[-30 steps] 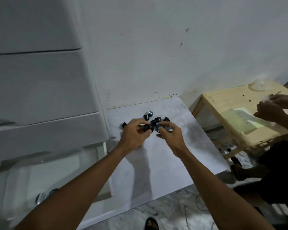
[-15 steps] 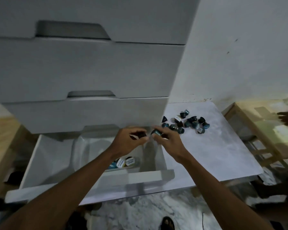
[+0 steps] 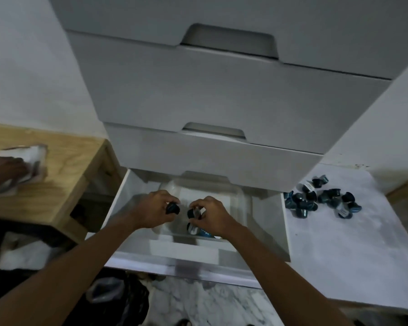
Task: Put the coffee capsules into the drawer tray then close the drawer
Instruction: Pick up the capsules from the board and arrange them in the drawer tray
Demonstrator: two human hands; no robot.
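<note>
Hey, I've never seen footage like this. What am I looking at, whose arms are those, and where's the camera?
There is no machine here. A person wears a camera on the head, so this single picture looks forward and down at their own two arms. The left hand pinches a dark coffee capsule, and the right hand pinches a second capsule. Both hands are over a clear tray inside the open bottom drawer, where some capsules already lie. To the right, a pile of capsules sits on a white surface. At the far left, someone else's hand rests on a cloth on a wooden table.
</note>
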